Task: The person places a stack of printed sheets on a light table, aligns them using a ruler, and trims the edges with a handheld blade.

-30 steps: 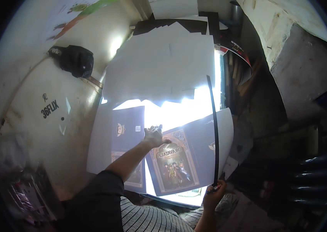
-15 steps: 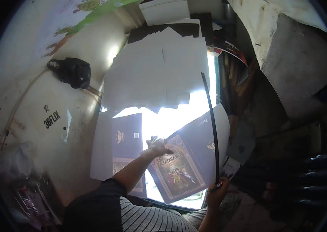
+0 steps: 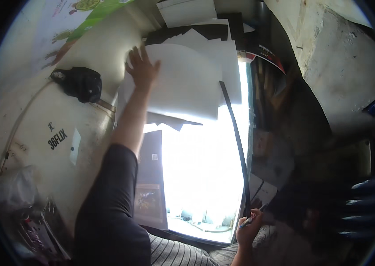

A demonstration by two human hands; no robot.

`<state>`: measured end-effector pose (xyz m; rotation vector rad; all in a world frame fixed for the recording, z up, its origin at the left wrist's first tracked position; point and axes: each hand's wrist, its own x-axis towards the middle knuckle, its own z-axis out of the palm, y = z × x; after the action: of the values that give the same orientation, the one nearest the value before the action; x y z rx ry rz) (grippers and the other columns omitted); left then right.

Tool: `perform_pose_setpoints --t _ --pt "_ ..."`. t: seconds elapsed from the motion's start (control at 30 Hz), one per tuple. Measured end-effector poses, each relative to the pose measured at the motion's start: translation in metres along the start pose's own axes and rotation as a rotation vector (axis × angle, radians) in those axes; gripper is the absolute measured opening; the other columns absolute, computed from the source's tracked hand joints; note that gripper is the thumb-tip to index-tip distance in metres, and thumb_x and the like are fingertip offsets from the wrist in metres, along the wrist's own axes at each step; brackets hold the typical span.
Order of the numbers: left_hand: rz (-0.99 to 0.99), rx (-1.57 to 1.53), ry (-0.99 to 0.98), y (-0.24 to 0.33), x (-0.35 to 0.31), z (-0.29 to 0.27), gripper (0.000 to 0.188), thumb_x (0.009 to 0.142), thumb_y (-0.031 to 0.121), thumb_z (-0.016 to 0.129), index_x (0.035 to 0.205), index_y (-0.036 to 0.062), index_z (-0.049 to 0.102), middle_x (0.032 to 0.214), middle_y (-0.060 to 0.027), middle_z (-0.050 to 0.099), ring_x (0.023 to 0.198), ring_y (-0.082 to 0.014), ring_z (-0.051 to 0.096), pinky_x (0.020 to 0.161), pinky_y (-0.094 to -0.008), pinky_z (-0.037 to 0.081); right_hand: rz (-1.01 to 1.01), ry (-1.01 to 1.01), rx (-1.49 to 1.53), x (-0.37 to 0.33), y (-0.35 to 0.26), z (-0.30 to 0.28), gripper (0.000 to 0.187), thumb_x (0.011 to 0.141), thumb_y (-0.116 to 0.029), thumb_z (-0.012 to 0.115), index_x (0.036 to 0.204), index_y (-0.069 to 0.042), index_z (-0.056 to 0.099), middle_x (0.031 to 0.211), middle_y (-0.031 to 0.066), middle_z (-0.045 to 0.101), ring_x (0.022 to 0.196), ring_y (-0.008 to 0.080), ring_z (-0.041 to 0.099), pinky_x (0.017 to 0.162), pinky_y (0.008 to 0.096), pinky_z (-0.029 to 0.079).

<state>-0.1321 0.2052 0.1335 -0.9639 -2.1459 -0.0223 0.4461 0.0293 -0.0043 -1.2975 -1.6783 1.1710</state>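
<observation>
My left hand (image 3: 143, 70) reaches to the far end of the table, fingers spread, over the left edge of a large white sheet (image 3: 183, 80). That sheet lies on a fanned pile of white sheets (image 3: 230, 73). Down by the near right corner, my right hand (image 3: 248, 228) is closed around a slim pen-like tool (image 3: 246, 222). A long, thin black strip (image 3: 235, 128), like a ruler, runs from that hand toward the far end; its near end is partly hidden by the fingers. A dark blue printed sheet (image 3: 153, 155) lies under my left forearm.
Bright glowing glass (image 3: 200, 173) forms the middle of the table. A black plastic bag (image 3: 78, 84) hangs on the left wall. To the right are wooden strips (image 3: 267, 84) and dark rolls (image 3: 356, 199). Clear plastic packaging (image 3: 19, 186) sits at the lower left.
My left hand has moved from the near printed sheet to the far pile. That printed sheet is gone from the glass, and a white sheet now tops the pile. The black strip has shifted slightly left.
</observation>
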Motion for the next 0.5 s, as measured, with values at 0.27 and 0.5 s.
perform_pose_setpoints --t 0.27,0.5 --pt "-0.266 -0.401 -0.911 0.068 -0.125 0.099 0.099 0.094 0.079 0.03 0.163 0.0127 0.008 0.169 -0.0205 -0.001 0.155 -0.044 0.0 0.121 -0.0642 0.008 0.177 -0.08 -0.103 -0.038 0.026 -0.009 0.038 0.082 -0.002 0.056 0.119 0.0 0.051 0.107 0.0123 0.05 0.102 0.0245 0.052 0.095 0.0361 0.042" --pt "-0.089 -0.497 -0.851 0.035 -0.111 0.101 0.096 0.096 0.076 0.032 0.163 0.0138 0.004 0.169 -0.0191 -0.005 0.156 -0.0384 -0.002 0.121 -0.0642 0.007 0.014 -0.136 -0.303 -0.042 0.009 -0.01 0.039 0.077 -0.001 0.057 0.116 -0.001 0.052 0.104 0.0154 0.052 0.096 0.0307 0.055 0.09 0.0394 0.045"
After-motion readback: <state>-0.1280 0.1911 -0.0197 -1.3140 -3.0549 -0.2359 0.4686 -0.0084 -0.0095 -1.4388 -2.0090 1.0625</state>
